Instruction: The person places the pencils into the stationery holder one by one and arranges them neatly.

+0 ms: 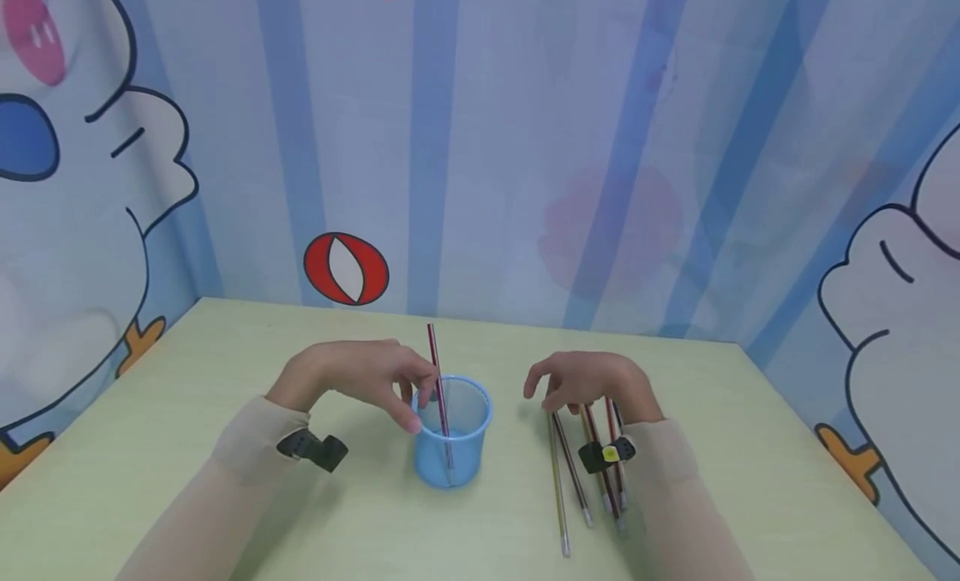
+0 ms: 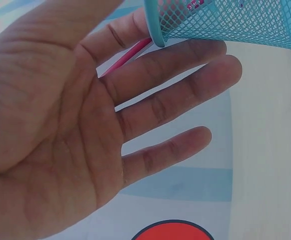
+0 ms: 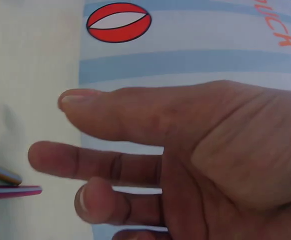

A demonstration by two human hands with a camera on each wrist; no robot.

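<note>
A light blue mesh pencil cup (image 1: 467, 463) stands upright on the table, with one dark red striped pencil (image 1: 432, 348) leaning in it. My left hand (image 1: 367, 377) holds the cup's rim at its left side, between thumb and index finger. The other left fingers (image 2: 185, 95) stretch out straight beside the mesh; the thumb tip is out of the left wrist view. Over the top ends of several loose pencils (image 1: 573, 473) hovers my right hand (image 1: 588, 381), its fingers parted and nothing held. Pencil tips (image 3: 15, 192) show apart from those fingers in the right wrist view.
The pale yellow-green table (image 1: 360, 523) meets a blue striped cloth backdrop (image 1: 495, 164) at its far edge. Printed cartoon figures flank it on both sides. Each wrist wears a small black camera (image 1: 322, 452). The loose pencils lie right of the cup, partly under the right forearm.
</note>
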